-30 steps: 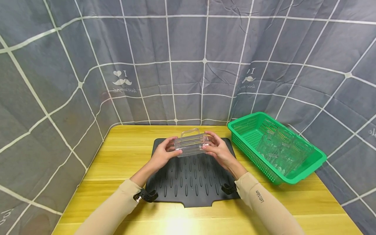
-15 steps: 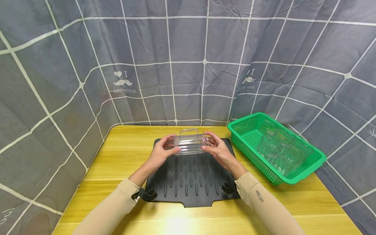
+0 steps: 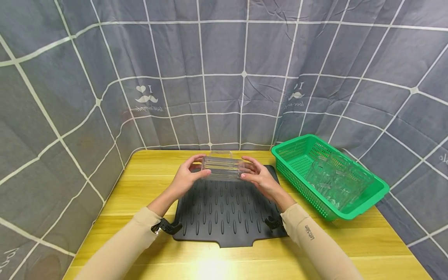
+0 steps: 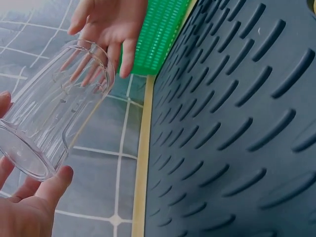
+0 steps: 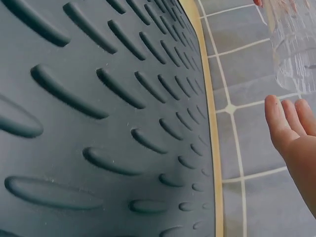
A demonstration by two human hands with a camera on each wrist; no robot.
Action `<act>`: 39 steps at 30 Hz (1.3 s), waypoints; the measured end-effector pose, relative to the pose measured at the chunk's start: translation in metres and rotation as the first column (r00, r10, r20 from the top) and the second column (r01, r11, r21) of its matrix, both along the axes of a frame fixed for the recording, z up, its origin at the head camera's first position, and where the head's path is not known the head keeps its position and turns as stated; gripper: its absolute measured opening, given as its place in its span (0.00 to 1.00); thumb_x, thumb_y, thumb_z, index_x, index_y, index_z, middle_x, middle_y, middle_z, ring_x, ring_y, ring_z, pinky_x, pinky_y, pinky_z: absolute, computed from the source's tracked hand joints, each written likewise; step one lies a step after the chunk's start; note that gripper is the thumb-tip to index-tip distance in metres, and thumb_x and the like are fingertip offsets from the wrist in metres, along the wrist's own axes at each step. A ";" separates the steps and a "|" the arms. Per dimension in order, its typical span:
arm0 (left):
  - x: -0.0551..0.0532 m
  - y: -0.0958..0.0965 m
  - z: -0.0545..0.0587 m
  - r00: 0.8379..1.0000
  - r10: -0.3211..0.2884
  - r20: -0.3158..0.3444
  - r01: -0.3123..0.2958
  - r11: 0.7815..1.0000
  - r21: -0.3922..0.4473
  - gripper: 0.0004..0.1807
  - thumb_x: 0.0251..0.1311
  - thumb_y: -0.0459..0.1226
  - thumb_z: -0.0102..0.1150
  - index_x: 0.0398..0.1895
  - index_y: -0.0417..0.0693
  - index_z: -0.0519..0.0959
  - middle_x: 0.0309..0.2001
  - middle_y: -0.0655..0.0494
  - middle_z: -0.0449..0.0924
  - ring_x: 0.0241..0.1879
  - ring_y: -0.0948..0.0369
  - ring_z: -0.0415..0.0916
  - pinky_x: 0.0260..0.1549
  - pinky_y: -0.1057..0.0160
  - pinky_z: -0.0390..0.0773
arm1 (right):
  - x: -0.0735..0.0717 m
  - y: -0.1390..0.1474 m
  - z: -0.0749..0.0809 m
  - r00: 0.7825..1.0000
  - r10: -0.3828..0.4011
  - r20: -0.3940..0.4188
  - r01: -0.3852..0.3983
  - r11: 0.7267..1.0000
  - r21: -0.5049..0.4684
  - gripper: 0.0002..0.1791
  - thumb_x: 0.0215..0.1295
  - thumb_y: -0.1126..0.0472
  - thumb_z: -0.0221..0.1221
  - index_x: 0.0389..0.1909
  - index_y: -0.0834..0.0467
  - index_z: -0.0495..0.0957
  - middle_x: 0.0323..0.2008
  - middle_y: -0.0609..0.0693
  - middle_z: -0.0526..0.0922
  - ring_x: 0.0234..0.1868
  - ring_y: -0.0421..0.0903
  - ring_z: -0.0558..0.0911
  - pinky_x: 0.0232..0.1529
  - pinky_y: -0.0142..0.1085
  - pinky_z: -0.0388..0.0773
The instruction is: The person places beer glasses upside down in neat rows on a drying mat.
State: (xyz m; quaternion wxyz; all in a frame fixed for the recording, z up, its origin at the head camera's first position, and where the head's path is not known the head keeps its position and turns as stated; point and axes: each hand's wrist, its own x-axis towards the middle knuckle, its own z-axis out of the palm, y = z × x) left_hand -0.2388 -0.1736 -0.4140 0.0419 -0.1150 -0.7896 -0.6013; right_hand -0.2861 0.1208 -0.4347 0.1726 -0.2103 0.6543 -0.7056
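Note:
A clear mug (image 3: 223, 171) lies sideways in the air over the far part of a black ridged mat (image 3: 231, 212), its handle (image 3: 221, 153) on the far side. My left hand (image 3: 184, 179) grips it round the base end; in the left wrist view the fingers and thumb of that left hand (image 4: 37, 210) curl about the bottom. By the rim, my right hand (image 3: 260, 181) is held with fingers extended. The right wrist view shows the right hand (image 5: 296, 136) apart from the mug (image 5: 296, 54), with straight fingers.
A green perforated basket (image 3: 297, 182) stands at the table's right, with several clear mugs (image 3: 336, 181) inside. The mat rests on a yellow wooden table (image 3: 140, 194). A grey curtain (image 3: 224, 93) with white lines surrounds the table's back and sides.
My left hand has moved left and slightly away from me with the mug. The mug's rim has drawn left relative to my right hand, which has stayed nearly still.

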 end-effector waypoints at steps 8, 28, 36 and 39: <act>-0.001 -0.014 0.008 0.999 0.039 -0.006 -0.039 0.998 -0.055 0.34 0.61 0.42 0.70 0.71 0.53 0.70 0.65 0.45 0.70 0.62 0.45 0.71 0.53 0.50 0.77 | -0.002 0.006 -0.003 0.995 -0.009 -0.098 0.020 0.994 0.108 0.38 0.67 0.64 0.64 0.76 0.55 0.60 0.71 0.60 0.67 0.72 0.61 0.67 0.68 0.56 0.69; -0.015 -0.046 0.029 0.991 0.129 -0.048 -0.136 0.969 -0.206 0.37 0.59 0.50 0.71 0.71 0.56 0.70 0.66 0.49 0.70 0.59 0.48 0.72 0.48 0.50 0.80 | -0.002 0.023 -0.013 0.965 -0.045 -0.257 0.120 0.952 0.282 0.34 0.65 0.61 0.67 0.71 0.49 0.68 0.70 0.54 0.71 0.71 0.60 0.70 0.66 0.57 0.71; -0.018 -0.052 0.034 0.985 0.159 -0.061 -0.169 0.946 -0.277 0.36 0.59 0.50 0.71 0.71 0.56 0.71 0.64 0.49 0.71 0.59 0.48 0.71 0.46 0.51 0.80 | -0.004 0.032 -0.014 0.962 -0.038 -0.271 0.122 0.947 0.298 0.35 0.64 0.60 0.68 0.72 0.52 0.68 0.71 0.54 0.70 0.71 0.63 0.68 0.65 0.57 0.72; -0.019 -0.054 0.033 0.985 0.164 -0.062 -0.175 0.939 -0.295 0.36 0.59 0.50 0.71 0.71 0.55 0.72 0.63 0.49 0.71 0.59 0.48 0.71 0.46 0.50 0.80 | -0.003 0.034 -0.014 0.963 -0.041 -0.265 0.124 0.944 0.306 0.36 0.64 0.58 0.68 0.72 0.52 0.68 0.71 0.55 0.69 0.71 0.62 0.68 0.65 0.57 0.71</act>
